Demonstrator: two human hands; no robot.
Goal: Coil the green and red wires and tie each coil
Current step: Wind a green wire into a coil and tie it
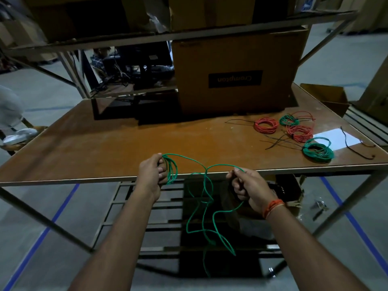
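Observation:
My left hand (151, 172) grips a small bundle of green wire loops (172, 172) just in front of the table's near edge. From those loops the green wire (201, 208) runs across to my right hand (246, 186), which pinches it between thumb and fingers. The loose length hangs tangled below the hands, down past the table edge. On the right of the table lie two red coils (266, 124) (299, 133) and two green coils (289, 120) (318, 151), with black ties (279, 141) among them.
The brown table (126, 143) carries a large cardboard box (237, 72) at the back and a white sheet (336, 139) with a black cord (354, 150) at the right. A shelf with boxes hangs above. A small open carton (327, 97) stands beyond the right corner.

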